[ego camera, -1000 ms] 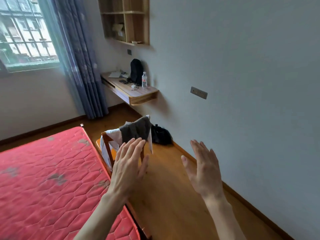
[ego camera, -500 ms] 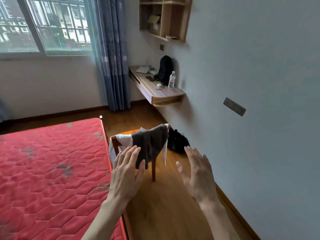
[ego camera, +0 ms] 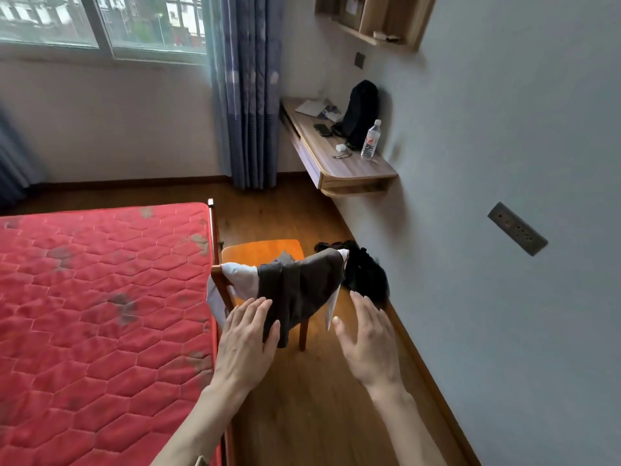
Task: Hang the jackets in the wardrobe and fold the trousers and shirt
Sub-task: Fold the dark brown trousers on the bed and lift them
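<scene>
My left hand [ego camera: 247, 341] and right hand [ego camera: 368, 344] both raised, fingers straight and apart, holding nothing. Dark garment [ego camera: 299, 287] draped over white garment [ego camera: 240, 280] on chair [ego camera: 262, 252] back, just ahead of my hands. Chair beside red mattress [ego camera: 100, 297]. Black bag [ego camera: 364, 274] on floor behind chair.

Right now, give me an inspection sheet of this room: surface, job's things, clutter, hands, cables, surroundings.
Surface: wooden floor; bare red mattress at left, with grey stains.
Job's things: dark garment draped over white garment on the wooden chair back; black clothing heap on the floor by the wall.
Clutter: wall desk with black bag, water bottle, papers, small items.
Hands: left hand and right hand open, holding nothing, near the chair back.
Cables: nothing seen.
Surroundings: window, blue curtain, wall shelf, wall socket; no wardrobe in view.
</scene>
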{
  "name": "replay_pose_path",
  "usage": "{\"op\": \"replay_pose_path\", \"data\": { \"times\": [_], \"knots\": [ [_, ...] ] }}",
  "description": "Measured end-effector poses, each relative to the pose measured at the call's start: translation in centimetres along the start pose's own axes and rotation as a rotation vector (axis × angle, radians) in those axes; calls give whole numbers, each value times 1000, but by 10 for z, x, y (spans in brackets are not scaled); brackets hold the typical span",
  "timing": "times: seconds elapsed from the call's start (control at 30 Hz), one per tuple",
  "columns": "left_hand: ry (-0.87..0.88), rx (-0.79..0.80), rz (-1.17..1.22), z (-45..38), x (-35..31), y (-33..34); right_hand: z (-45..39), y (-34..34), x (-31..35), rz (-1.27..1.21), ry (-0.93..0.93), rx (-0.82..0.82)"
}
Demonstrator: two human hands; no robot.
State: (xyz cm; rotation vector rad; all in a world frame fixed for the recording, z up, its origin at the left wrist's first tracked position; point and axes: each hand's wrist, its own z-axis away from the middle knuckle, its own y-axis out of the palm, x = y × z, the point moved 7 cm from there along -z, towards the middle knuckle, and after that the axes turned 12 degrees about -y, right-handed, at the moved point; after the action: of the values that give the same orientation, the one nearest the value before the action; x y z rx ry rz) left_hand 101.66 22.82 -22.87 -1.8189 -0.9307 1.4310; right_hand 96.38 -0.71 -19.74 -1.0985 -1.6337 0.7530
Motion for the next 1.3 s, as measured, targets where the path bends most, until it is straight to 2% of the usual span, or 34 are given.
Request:
{"op": "replay_pose_path", "data": {
  "times": [0.2, 0.4, 0.53, 0.67, 0.77, 0.9, 1.03, 1.13, 1.2, 1.3],
  "knots": [
    [-249, 114, -31, -36, 19, 70, -55, 60, -59, -183, 135, 77],
    [-833, 378, 89, -54, 67, 151, -104, 133, -125, -542, 377, 222],
    [-1013, 330, 226, -68, 94, 194, -129, 173, -161, -694, 478, 267],
    [-1047, 367, 339, -70, 106, 224, -134, 200, -182, -717, 511, 332],
    [-976, 443, 394, -70, 97, 232, -136, 208, -188, -712, 488, 395],
    [-872, 422, 497, -65, 77, 222, -143, 208, -189, -638, 463, 422],
    [-893, 410, 742, -58, 55, 201, -144, 200, -179, -822, 500, 364],
    [-878, 470, 996, -71, 25, 172, -139, 185, -171, -916, 522, 339],
    [-828, 500, 1151, -89, 1, 144, -132, 174, -161, -1067, 549, 385],
    [-745, 445, 1346, -121, -28, 98, -110, 149, -139, -1200, 519, 562]
  ]
}}
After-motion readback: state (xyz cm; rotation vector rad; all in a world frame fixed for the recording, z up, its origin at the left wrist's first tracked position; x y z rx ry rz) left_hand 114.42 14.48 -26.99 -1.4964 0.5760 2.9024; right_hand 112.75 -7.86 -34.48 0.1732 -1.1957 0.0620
